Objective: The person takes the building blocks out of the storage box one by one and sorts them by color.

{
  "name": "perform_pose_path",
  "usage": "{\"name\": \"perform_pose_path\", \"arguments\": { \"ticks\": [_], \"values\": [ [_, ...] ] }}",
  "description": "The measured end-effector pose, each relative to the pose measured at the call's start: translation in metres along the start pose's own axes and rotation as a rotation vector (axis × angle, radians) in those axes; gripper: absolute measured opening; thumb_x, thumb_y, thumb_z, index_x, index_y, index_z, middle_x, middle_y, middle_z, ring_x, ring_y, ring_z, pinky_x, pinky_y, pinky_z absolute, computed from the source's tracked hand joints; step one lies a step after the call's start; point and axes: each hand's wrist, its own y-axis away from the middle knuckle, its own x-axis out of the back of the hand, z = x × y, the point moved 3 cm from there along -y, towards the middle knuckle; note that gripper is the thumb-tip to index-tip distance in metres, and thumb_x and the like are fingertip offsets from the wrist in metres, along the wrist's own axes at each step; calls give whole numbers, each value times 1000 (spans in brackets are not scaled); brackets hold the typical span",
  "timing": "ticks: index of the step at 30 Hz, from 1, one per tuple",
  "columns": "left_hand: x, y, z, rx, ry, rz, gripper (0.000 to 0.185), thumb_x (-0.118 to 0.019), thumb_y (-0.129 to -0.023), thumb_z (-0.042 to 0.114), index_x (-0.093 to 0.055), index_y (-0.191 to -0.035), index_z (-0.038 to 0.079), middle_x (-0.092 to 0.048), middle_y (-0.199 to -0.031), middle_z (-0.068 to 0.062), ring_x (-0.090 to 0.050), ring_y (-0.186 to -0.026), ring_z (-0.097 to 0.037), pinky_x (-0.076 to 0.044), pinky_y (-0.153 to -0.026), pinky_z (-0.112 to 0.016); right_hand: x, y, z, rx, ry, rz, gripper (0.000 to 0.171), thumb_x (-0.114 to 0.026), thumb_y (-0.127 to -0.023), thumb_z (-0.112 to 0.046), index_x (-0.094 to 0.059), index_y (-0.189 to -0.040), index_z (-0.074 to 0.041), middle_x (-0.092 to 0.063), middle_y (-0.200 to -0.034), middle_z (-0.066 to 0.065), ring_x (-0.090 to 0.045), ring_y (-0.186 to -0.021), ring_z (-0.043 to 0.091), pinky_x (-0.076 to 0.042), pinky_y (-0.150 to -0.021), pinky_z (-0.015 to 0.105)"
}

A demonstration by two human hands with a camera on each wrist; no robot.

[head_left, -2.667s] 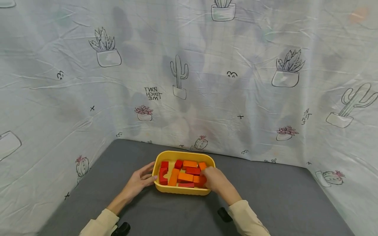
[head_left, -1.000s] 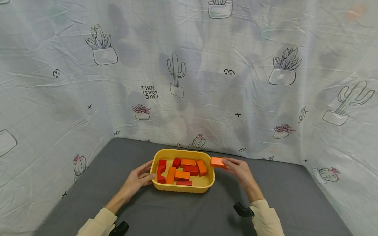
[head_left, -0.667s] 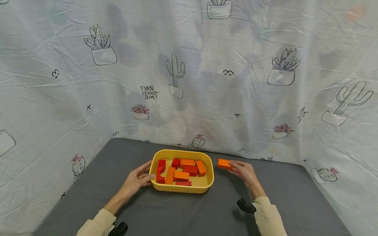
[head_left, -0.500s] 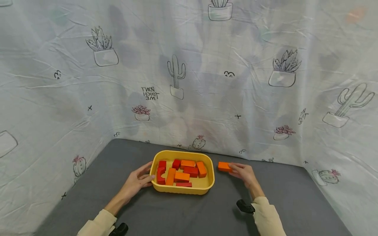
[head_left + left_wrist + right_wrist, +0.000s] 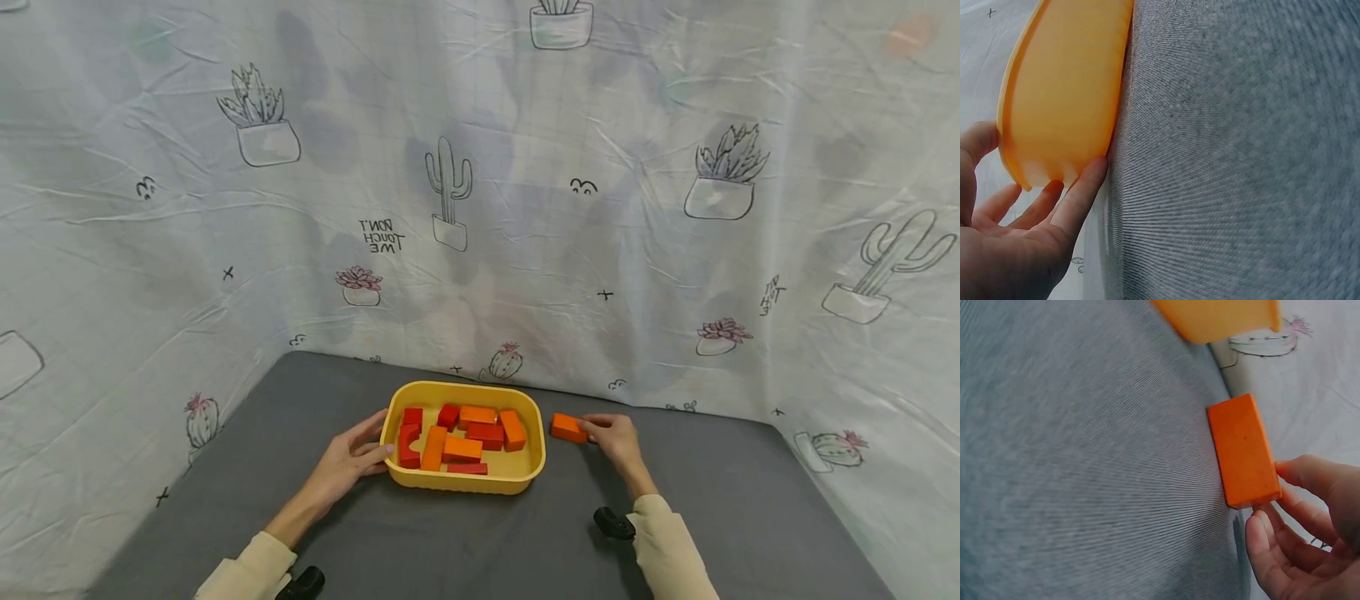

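A yellow plastic tub [image 5: 461, 388] stands on the grey table and holds several red and orange wooden blocks [image 5: 465, 438]. My left hand [image 5: 366, 450] rests against the tub's left end. In the left wrist view its fingers [image 5: 1079, 194] lie straight along the tub [image 5: 1063, 94] wall, the thumb by the rim. A loose orange block [image 5: 567, 427] lies flat on the table just right of the tub. My right hand [image 5: 609, 435] pinches that block's right end. In the right wrist view the orange block [image 5: 1244, 450] lies on the grey surface, with a thumb and fingertip [image 5: 1263, 532] at its near end.
A wrinkled white cloth [image 5: 480, 208] printed with cacti hangs behind and on both sides of the table. Grey table surface [image 5: 735, 492] stretches right of the block and in front of the tub. Black wrist-camera mounts [image 5: 613, 523] show at both sleeves.
My right hand took an orange block out of the tub, carried it right over the rim and lowered it onto the table beside the tub. The left hand stayed at the tub.
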Motion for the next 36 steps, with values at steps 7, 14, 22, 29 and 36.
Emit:
{"name": "perform_pose_path", "arguments": {
  "ticks": [7,14,22,29,36],
  "values": [
    [1,0,1,10,-12,17,68,-70,-92,16,-37,-151,10,-43,-146,-25,-57,-120,-36,-59,-84,-36,-1,1,0,52,-3,19,29,-70,-92,-13,-70,-113,7,-67,-111,27,-70,-84,26,-60,-73,31],
    [-1,0,1,14,-18,22,67,-69,-93,14,-38,-151,10,-44,-145,-24,-57,-120,-35,-59,-83,-36,-1,-1,3,39,-33,15,29,-69,-92,-11,-69,-115,8,-66,-112,28,-71,-85,26,-60,-72,29],
    [-2,0,1,20,-7,4,66,-68,-94,13,-36,-152,11,-42,-147,-24,-56,-122,-36,-58,-85,-36,-1,7,-2,179,15,148,34,-72,-91,-14,-68,-118,6,-69,-105,24,-70,-82,30,-59,-63,28],
    [0,1,1,29,-11,9,69,-69,-93,18,-35,-153,12,-41,-148,-23,-55,-123,-35,-58,-85,-36,-3,21,-37,338,79,247,28,-74,-90,-19,-72,-113,-3,-72,-102,14,-69,-89,30,-59,-72,43],
    [0,0,2,28,-8,-6,69,-69,-93,19,-35,-153,12,-41,-148,-24,-55,-124,-36,-58,-86,-38,-16,38,-69,413,57,201,25,-76,-87,-15,-73,-110,-6,-72,-101,11,-71,-85,27,-60,-70,38]
  ]
}}
